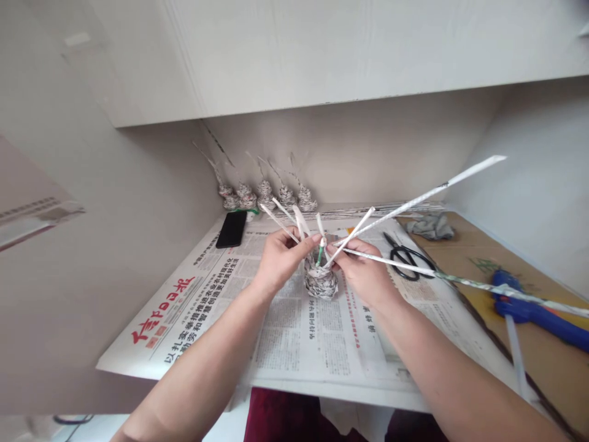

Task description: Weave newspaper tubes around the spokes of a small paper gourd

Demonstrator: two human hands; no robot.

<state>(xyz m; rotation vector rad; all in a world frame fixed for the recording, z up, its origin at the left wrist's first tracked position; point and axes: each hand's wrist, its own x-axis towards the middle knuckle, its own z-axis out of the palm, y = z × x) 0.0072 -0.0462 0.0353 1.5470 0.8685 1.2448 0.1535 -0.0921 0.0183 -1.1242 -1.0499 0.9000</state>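
A small woven newspaper gourd (321,286) stands near the middle of the newspaper sheet, with rolled paper strips fanning out of its top. My left hand (284,256) is closed at its upper left side, thumb and fingers pinching among the strips. On the other side my right hand (363,269) is closed too, its fingertips on paper strips at the upper right. One long paper strip (405,205) slants up and right from there. Another strip (396,263) runs right past the scissors. A short green-marked piece (321,253) rises from the gourd's top between my fingertips.
Several finished woven gourds (265,195) line the back wall at left, near a black phone (231,229). To the right lie black-handled scissors (409,261), a grey cloth (431,227) and a blue glue gun (519,301) on cardboard. Newspaper (207,325) covers the tabletop; a white panel (322,55) overhangs it.
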